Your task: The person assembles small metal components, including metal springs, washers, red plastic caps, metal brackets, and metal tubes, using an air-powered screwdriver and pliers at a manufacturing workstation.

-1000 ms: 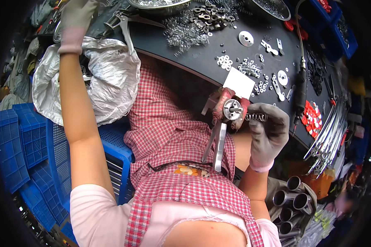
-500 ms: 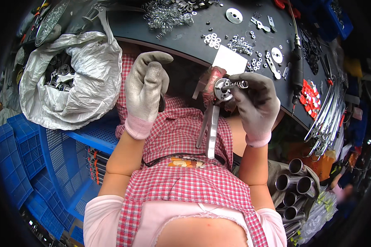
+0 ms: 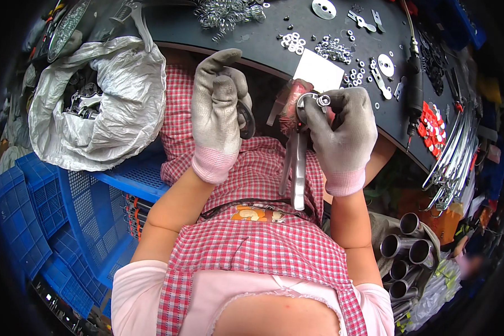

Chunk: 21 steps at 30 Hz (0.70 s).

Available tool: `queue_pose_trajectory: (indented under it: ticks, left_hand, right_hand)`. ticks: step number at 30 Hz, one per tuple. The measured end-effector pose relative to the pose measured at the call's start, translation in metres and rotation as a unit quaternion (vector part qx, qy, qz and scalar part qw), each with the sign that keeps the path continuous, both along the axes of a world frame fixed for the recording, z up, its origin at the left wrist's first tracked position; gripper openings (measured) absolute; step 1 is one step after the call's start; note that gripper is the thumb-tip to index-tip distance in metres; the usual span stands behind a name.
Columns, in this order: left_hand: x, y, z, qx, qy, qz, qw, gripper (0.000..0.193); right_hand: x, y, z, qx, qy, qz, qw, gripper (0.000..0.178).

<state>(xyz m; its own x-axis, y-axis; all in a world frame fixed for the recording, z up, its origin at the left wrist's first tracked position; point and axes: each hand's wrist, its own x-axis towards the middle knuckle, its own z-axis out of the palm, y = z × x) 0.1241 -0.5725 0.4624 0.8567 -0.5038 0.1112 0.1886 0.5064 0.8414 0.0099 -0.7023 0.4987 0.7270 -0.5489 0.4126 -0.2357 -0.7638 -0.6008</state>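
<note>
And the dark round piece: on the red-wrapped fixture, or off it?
Off: the dark round piece is in the left hand, with a visible gap between it and the red-wrapped fixture.

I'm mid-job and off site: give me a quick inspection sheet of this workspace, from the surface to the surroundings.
Surface: dark tabletop, small parts spread over it.
Work pieces: two-handled metal tool, its head at a red-wrapped holder; coil spring by that head.
Clutter: spring pile, white washers, red-and-white parts.
Left grip: gloved, fingers curled, holding a dark round part.
Right grip: gloved, pinching the coil spring.
Cables: one cord, running to a black tool on the right.
Surroundings: whitish sack of metal parts, blue crates, metal tubes.
</note>
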Motion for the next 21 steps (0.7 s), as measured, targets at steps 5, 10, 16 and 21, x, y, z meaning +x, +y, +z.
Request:
queue_pose_trajectory:
  ticks: [5, 10, 16, 21]
  left_hand:
    - [-0.005, -0.004, 0.002, -0.022, 0.061, -0.012, 0.998, 0.033]
    - [-0.007, -0.002, 0.008, 0.043, 0.039, -0.005, 0.998, 0.030]
    - [-0.008, 0.001, 0.008, -0.021, 0.098, -0.067, 0.993, 0.038]
    - [-0.022, -0.009, 0.026, -0.042, 0.136, -0.094, 0.985, 0.044]
  right_hand:
    - [-0.003, 0.000, 0.003, 0.273, 0.065, -0.063, 0.958, 0.023]
    - [-0.010, -0.009, 0.004, 0.189, 0.146, -0.003, 0.971, 0.028]
    - [-0.009, -0.004, 0.011, 0.229, 0.059, 0.044, 0.971, 0.020]
    - [-0.007, -0.004, 0.011, 0.306, -0.076, 0.054, 0.948, 0.030]
